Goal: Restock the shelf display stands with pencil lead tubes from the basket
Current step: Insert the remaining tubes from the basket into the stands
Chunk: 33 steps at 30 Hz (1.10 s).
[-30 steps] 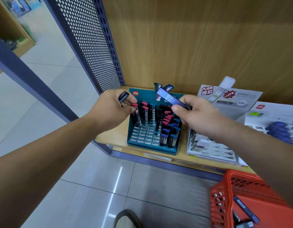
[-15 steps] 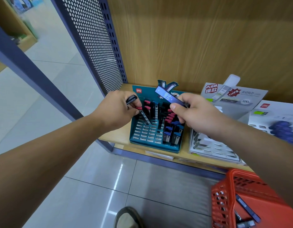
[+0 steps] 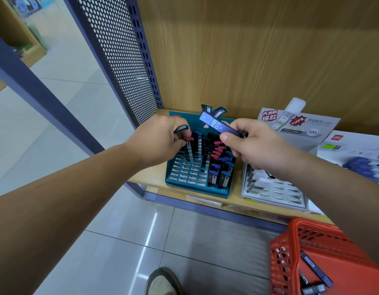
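The person is partway through filling the teal display stand (image 3: 185, 174), which sits on the wooden shelf (image 3: 151, 176) against the back panel. Its right-hand columns are packed with blue- and red-capped tubes, while most slots on the left and at the front stand vacant. The left hand (image 3: 160, 141) is down at the stand's back-left corner with its fingers curled tight round a dark tube (image 3: 181, 128), whose end pokes out above the knuckles. Its fingertips are at a red-capped tube (image 3: 189, 145) that leans in a slot, though from here I cannot tell whether they pinch it or only touch it. The right hand (image 3: 254, 145) hovers above the filled columns and pinches a blue tube (image 3: 216, 124) marked HB 0.5 between thumb and forefinger. That tube lies slanted and clear of the stand, and the other fingers are folded under it. Something dark shows behind those fingers, possibly more tubes, but I cannot be sure. To my eye the leaning tube needs seating first. Then the blue one has to be turned upright and lowered squarely into a free slot, which calls for care, since the neighbouring tubes crowd close. The white display stand (image 3: 273, 193) just beside it looks nearly bare. The red basket (image 3: 290, 235) by the person's right arm has loose tubes (image 3: 316, 269) left in it.
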Available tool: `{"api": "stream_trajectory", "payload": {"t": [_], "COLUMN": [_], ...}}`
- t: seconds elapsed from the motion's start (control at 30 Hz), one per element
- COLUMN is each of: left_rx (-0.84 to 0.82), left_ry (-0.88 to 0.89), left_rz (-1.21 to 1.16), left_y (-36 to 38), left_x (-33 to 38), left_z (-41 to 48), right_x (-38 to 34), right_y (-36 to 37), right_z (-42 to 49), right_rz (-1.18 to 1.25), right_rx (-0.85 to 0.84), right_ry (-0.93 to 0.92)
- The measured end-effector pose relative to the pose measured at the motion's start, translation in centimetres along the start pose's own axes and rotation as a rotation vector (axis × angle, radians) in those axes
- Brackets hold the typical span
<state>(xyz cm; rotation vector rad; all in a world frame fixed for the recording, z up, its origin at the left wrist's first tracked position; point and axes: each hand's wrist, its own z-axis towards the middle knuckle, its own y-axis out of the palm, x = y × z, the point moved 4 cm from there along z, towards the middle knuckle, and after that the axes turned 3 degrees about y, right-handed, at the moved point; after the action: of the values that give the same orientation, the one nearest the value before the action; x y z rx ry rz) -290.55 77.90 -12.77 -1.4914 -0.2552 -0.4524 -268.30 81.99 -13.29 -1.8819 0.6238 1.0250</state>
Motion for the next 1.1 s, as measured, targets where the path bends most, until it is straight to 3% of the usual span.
{"api": "stream_trajectory", "payload": {"t": [0.1, 0.43, 0.67, 0.87, 1.1], "left_rx": [0.01, 0.017, -0.03, 0.067, 0.077], "left_ry": [-0.126, -0.16, -0.077, -0.215, -0.259], "left_rz": [-0.248, -0.227, -0.18, -0.339, -0.373], "left_y": [1.0, 0.9, 1.0, 1.3, 1.4], "left_x": [-0.3, -1.5, -0.6, -1.6, -1.7], "left_z": [-0.4, -1.2, -1.2, -1.3, -1.4], "right_x": [-0.1, -0.1, 0.0, 0.1, 0.1], "right_y": [-0.1, -0.4, -0.6, -0.5, -0.1], "right_z": [-0.1, 0.0, 0.0, 0.1, 0.3], "right_rz": [0.011, 0.045, 0.04, 0.061, 0.079], "right_rx": [-0.002, -0.005, -0.014, -0.018, -0.018], "right_ry": [0.0, 0.009, 0.015, 0.013, 0.017]}}
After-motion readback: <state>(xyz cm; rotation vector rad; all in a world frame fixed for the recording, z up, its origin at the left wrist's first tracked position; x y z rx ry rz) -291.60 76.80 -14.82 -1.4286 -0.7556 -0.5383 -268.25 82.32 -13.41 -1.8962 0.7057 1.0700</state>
